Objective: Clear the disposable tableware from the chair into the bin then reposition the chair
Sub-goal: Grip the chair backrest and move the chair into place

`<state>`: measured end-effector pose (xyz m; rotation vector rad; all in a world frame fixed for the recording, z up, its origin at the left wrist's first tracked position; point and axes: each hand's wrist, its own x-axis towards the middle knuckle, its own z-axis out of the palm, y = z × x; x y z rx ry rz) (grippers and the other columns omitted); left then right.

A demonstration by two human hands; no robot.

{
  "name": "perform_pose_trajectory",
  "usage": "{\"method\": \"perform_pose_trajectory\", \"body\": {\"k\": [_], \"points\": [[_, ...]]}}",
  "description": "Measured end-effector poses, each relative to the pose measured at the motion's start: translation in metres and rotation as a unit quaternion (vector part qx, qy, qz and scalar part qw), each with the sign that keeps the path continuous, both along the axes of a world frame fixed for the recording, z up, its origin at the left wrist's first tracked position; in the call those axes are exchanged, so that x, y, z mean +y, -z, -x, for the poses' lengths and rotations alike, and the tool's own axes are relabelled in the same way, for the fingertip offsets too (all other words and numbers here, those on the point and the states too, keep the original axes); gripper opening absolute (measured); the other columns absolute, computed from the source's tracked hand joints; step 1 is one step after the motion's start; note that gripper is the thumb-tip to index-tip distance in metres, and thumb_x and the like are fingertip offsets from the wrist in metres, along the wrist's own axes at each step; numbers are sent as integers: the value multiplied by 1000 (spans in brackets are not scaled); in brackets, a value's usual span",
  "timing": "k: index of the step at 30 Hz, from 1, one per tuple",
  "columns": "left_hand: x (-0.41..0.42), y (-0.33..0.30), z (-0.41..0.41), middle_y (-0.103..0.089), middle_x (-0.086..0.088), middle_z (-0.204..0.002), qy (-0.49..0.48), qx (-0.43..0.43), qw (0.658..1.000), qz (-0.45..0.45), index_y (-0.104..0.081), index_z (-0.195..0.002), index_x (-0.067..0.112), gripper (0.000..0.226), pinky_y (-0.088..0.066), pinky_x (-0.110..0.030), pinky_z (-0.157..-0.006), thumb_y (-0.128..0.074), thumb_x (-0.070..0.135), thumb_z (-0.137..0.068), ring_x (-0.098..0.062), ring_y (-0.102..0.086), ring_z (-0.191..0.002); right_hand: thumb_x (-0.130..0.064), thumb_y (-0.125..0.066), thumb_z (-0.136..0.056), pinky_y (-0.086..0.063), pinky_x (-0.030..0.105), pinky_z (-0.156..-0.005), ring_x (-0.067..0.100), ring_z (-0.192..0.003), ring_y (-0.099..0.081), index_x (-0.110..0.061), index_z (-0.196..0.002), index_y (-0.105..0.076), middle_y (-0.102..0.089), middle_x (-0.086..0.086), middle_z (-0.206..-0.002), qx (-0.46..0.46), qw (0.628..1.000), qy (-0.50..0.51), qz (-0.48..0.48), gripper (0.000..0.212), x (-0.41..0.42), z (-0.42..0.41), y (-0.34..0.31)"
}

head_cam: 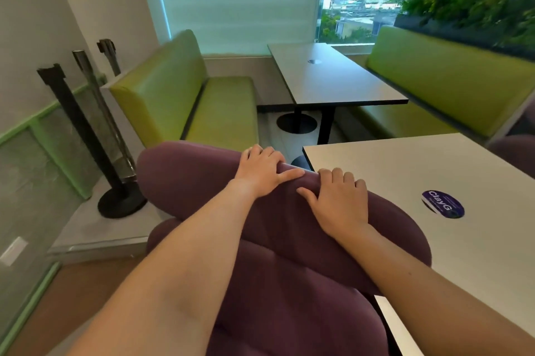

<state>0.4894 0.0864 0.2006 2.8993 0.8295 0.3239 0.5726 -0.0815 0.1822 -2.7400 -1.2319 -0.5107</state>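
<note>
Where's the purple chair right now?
In the head view, the purple chair sits low centre, its right side against the white table. The left hand and right hand grip its backrest top, green bench behind.

We see the chair (289,240) in matt purple tufted cloth, the benches (179,95) in glossy green vinyl-like upholstery, the surface (477,240) smooth and faintly sheened, and the posts (84,135) metal.
</note>
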Motion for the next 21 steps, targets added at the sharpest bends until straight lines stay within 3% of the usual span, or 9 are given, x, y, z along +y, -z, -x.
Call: {"method": "perform_pose_trajectory", "body": {"k": [6,13,21], "points": [[14,16,-1,-63,7,-107,32,-52,997,-51,-61,-101,27,72,-31,-37,-93,-23,85,-79,-16,-52,-102,-67,-27,-92,-41,41,-79,28,-93,-55,-16,-118,-54,-60,7,-109,-24,999,20,27,63,7,1,3],[35,17,7,-63,7,-106,39,-72,995,-53,-61,-102,27,70,-29,-35,-91,-21,80,-82,-15,-52,-100,-65,-28,-93,-40,41,-81,29,-96,-54,-18,-120,-52,-58,8,-113,-21,999,23,32,60,30,5,1],[78,21,35,-63,8,-109,12,-103,994,-22,-63,-106,29,60,-26,-34,-94,-32,76,-85,-14,-49,-107,-63,-28,-95,-38,43,-89,30,-102,-50,-19,-126,-48,-56,8,-118,-6,999,11,30,57,79,26,1]]}}
